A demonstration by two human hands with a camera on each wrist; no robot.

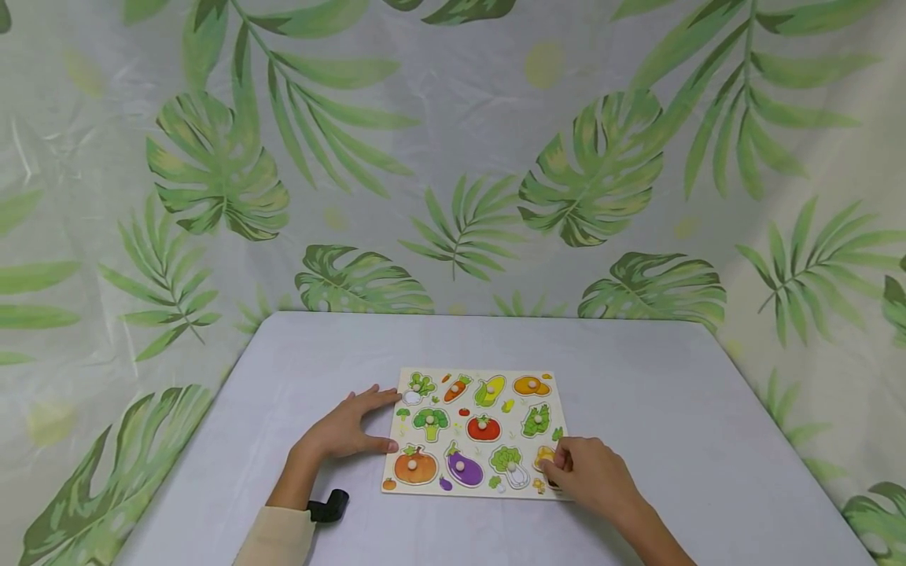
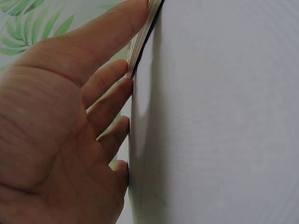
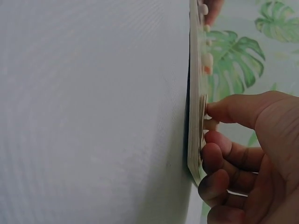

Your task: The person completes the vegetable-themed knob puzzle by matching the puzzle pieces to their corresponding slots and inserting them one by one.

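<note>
A wooden vegetable peg puzzle board [image 1: 453, 435] lies flat on the table. Its pieces, each with a small round knob, include a pumpkin [image 1: 423, 472], an eggplant [image 1: 473, 474] and a tomato [image 1: 493, 435]. At the lower right corner, my right hand [image 1: 598, 475] pinches a yellow-brown puzzle piece [image 1: 543, 456] by its knob [image 3: 211, 124]; the fingers hide much of it. In the right wrist view this piece's edge stands slightly proud of the board. My left hand [image 1: 347, 428] spreads along the board's left side, thumb and fingertips touching the edge, with fingers fairly straight.
The white-covered table [image 1: 340, 354] extends around the board. Behind it hangs a leaf-patterned curtain [image 1: 467, 157], also at both sides. A black device [image 1: 329, 507] is strapped at my left wrist, by the beige sleeve [image 1: 276, 538].
</note>
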